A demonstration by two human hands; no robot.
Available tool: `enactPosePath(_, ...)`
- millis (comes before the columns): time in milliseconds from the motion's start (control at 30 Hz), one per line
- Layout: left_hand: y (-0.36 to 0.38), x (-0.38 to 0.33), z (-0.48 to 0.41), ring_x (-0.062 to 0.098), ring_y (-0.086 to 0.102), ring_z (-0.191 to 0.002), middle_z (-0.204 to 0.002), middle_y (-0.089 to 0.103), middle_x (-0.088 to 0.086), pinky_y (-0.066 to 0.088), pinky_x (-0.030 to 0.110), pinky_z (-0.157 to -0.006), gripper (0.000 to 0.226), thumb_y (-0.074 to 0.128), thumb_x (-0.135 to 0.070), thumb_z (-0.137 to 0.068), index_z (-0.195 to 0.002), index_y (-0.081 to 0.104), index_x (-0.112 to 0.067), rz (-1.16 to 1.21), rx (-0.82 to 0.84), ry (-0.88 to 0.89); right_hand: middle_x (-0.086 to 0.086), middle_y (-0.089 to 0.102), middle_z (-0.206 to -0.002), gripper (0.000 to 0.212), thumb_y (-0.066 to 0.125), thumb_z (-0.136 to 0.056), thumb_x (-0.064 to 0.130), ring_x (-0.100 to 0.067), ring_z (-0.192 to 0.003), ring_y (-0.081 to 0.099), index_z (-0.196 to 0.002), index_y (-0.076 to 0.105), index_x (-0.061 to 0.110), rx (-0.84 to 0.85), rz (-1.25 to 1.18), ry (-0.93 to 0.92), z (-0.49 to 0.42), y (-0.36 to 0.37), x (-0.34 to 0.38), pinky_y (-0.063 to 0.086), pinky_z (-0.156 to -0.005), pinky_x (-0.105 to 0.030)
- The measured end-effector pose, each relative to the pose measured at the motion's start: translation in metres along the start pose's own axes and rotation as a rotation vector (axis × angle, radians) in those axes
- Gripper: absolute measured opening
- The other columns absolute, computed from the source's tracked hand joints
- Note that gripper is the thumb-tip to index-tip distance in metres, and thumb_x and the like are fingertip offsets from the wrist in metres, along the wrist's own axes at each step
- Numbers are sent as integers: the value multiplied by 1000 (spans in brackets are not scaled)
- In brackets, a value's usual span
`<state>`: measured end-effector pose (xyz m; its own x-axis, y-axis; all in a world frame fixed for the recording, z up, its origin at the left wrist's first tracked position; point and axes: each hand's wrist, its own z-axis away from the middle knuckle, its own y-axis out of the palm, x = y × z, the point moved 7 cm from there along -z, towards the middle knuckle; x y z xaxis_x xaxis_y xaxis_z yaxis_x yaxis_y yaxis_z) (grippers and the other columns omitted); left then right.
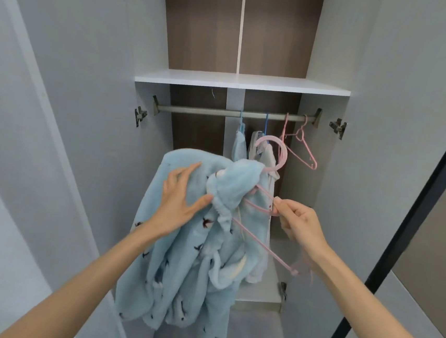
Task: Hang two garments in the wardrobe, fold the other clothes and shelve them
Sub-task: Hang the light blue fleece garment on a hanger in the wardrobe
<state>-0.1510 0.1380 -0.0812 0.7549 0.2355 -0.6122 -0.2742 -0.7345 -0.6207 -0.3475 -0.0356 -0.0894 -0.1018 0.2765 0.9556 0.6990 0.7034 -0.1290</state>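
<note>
Head view, wardrobe open.
- Left door [59, 98]: grey, swung wide.
- Left hand [183, 200]: fingers spread flat on the fabric, thumb against the bunched collar.
- Blue fleece garment [179, 268]: partly on a hanger, held up in front of the wardrobe below the rail [208, 111].
- Pink hanger [263, 244]: tilted, hook uppermost, off the rail.
- Right hand [298, 222]: pinches the hanger's arm.
- Hung garments [240, 146]: two, on blue hooks.
- Spare pink hangers [300, 135]: on the rail's right end.

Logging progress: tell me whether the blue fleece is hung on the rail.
Not hung: its pink hanger is below the rail, held by the right hand.
</note>
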Motion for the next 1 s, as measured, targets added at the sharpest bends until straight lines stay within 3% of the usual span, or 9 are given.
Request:
enactPosePath(100, -3, 23, 1, 21, 18, -132, -143, 19, 9, 14, 32, -108, 95, 67, -58, -76, -149, 15, -26, -55, -62, -55, 8, 25, -47, 40, 54, -94, 35, -8, -41, 17, -56, 58, 23, 10, -55, -1, -2, 2, 11, 20, -38, -11)
enactPosePath(167, -4, 27, -5, 22, 18, -131, -142, 18, 13, 16, 34, -110, 94, 76, -41, -75, -146, 19, -17, -73, -106, -84, 9, 25, -47, 42, 53, -94, 39, -8, -41, 17, -54, 54, 23, 21, -81, -6, -4, 3, 17, 18, -37, -13)
enactPosePath(233, -7, 26, -12, 28, 22, -128, -136, 23, 17, 18, 32, -108, 73, 75, -20, -77, -134, 32, -7, -73, -187, -98, 10, 25, -47, 44, 54, -92, 43, -8, -41, 17, -53, 50, 23, 15, -89, -8, -3, 2, 21, 18, -37, -13)
enactPosePath(333, -18, 19, -21, 25, 37, -107, -121, 37, 18, 32, 27, -94, 25, 47, 7, -86, -109, 44, -1, -12, -309, -106, 9, 24, -47, 46, 57, -86, 51, -8, -41, 17, -51, 45, 24, -55, -83, 27, -3, -11, 18, 18, -37, -13)
enactPosePath(433, -31, 5, -31, 13, 43, -70, -84, 49, 0, 36, 19, -58, 17, 32, 4, -93, -97, 41, -10, 116, -329, -56, 8, 25, -45, 52, 58, -86, 56, -9, -40, 18, -47, 44, 24, -167, -55, 142, -5, -34, 1, 17, -37, -13)
enactPosePath(500, -42, -10, -42, 6, 41, -62, -75, 47, -6, 35, 13, -50, 16, 32, 1, -95, -96, 40, -12, 135, -327, 3, 7, 26, -44, 54, 57, -87, 55, -8, -39, 20, -46, 42, 23, -213, -25, 194, -5, -47, -13, 18, -36, -13)
enactPosePath(700, -56, -33, -81, 9, 48, -64, -75, 58, 3, 37, 11, -55, 11, 59, -11, -89, -81, 61, -3, -40, -217, 63, 4, 28, -47, 56, 56, -90, 45, -6, -43, 21, -47, 34, 17, -160, 241, 103, -4, -67, -30, 21, -42, -13)
enactPosePath(900, -49, -30, -101, 21, 52, -63, -69, 62, 8, 36, 18, -53, 28, 72, -29, -82, -75, 63, -4, -267, -58, 30, 6, 21, -48, 50, 49, -73, 69, -9, -44, 14, -55, 34, 25, -68, -106, 307, 12, -68, -64, 11, -42, -21)
enactPosePath(1000, -40, -35, -103, 22, 59, -77, -85, 68, 4, 46, 34, -66, 28, 74, -38, -78, -94, 67, -16, -297, 61, 34, 7, 21, -48, 50, 50, -72, 69, -8, -43, 16, -54, 35, 25, -86, -134, 284, 7, -67, -58, 14, -40, -17)
